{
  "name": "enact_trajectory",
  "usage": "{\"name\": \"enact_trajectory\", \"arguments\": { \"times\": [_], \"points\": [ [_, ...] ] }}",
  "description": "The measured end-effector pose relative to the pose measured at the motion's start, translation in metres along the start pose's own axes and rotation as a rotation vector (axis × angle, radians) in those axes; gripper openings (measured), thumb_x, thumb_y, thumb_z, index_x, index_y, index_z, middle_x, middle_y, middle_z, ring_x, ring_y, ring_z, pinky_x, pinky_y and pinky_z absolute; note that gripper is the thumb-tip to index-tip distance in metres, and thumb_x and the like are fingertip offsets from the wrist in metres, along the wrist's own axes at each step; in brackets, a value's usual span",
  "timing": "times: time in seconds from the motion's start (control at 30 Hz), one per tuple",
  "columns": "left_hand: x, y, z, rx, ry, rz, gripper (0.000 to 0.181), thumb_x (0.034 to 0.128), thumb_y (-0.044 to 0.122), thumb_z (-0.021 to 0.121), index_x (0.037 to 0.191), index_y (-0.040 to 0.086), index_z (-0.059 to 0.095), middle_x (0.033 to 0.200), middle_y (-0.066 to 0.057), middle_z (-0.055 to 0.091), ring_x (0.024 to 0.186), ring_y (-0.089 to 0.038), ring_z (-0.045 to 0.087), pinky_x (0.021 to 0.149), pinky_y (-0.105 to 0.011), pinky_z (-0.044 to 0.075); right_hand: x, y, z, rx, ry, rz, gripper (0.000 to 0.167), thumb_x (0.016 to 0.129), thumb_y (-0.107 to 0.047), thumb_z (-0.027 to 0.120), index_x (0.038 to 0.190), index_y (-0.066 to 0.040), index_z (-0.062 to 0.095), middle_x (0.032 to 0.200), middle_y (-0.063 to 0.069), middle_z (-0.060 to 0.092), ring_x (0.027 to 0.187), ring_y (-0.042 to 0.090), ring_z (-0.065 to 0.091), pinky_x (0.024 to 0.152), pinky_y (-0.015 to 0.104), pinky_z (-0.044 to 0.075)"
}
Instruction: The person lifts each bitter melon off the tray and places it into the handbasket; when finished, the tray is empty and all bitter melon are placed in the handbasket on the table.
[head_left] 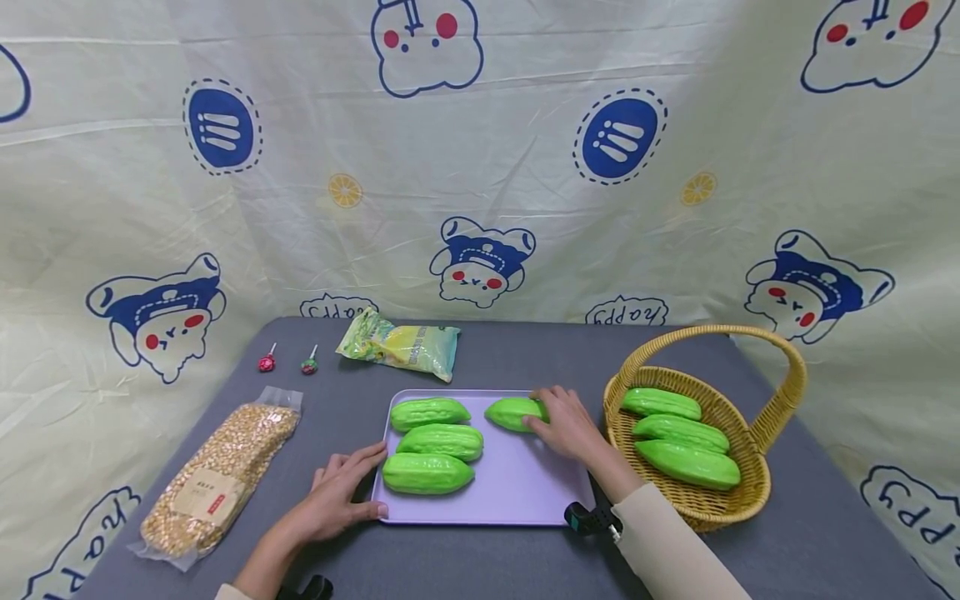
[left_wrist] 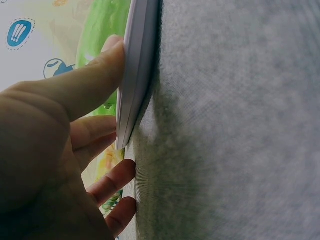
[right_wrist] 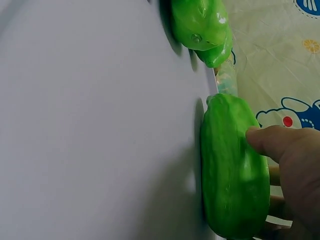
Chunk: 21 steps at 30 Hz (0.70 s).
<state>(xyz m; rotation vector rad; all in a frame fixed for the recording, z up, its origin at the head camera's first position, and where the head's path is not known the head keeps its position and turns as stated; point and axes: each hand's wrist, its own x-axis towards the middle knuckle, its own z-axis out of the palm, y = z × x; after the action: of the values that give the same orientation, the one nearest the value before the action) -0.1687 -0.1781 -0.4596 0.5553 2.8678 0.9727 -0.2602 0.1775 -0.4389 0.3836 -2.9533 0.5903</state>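
Note:
My right hand holds a green bitter melon at the far middle of a lilac tray. In the right wrist view the thumb presses one side of this bitter melon, with the other fingers partly hidden behind it. Three more bitter melons lie in a column on the tray's left side. My left hand touches the tray's left edge, its fingers fairly straight. Up close in the left wrist view, the thumb and two fingertips meet the tray rim, while the other fingers stand apart from it.
Right of the tray stands a wicker basket with a tall handle and three bitter melons inside. A bag of corn kernels lies at left. Behind are two lollipops and a green-yellow packet. A printed curtain hangs beyond the grey table.

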Motion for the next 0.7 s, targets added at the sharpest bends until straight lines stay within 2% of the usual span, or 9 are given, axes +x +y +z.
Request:
{"name": "enact_trajectory", "arguments": {
  "times": [0.47, 0.7],
  "points": [
    [0.0002, 0.0005, -0.0003, 0.001, -0.003, -0.003, 0.078, 0.0725, 0.037, 0.076, 0.139, 0.01, 0.046, 0.149, -0.004, 0.041, 0.108, -0.02, 0.039, 0.08, -0.034, 0.024, 0.0022, -0.0015, 0.0012, 0.054, 0.053, 0.029, 0.041, 0.092, -0.035, 0.058, 0.122, -0.007, 0.06, 0.119, 0.016, 0.06, 0.109, 0.032, 0.051, 0.09, 0.047, 0.041],
    [0.0008, 0.0002, -0.0001, -0.002, -0.004, -0.004, 0.078, 0.0725, 0.037, 0.076, 0.139, 0.011, 0.046, 0.149, -0.004, 0.041, 0.109, -0.02, 0.039, 0.08, -0.034, 0.024, 0.0036, -0.0009, 0.0025, 0.06, 0.022, 0.039, 0.044, 0.092, -0.036, 0.058, 0.124, -0.007, 0.059, 0.122, 0.017, 0.059, 0.113, 0.034, 0.051, 0.092, 0.049, 0.041]
  ]
}}
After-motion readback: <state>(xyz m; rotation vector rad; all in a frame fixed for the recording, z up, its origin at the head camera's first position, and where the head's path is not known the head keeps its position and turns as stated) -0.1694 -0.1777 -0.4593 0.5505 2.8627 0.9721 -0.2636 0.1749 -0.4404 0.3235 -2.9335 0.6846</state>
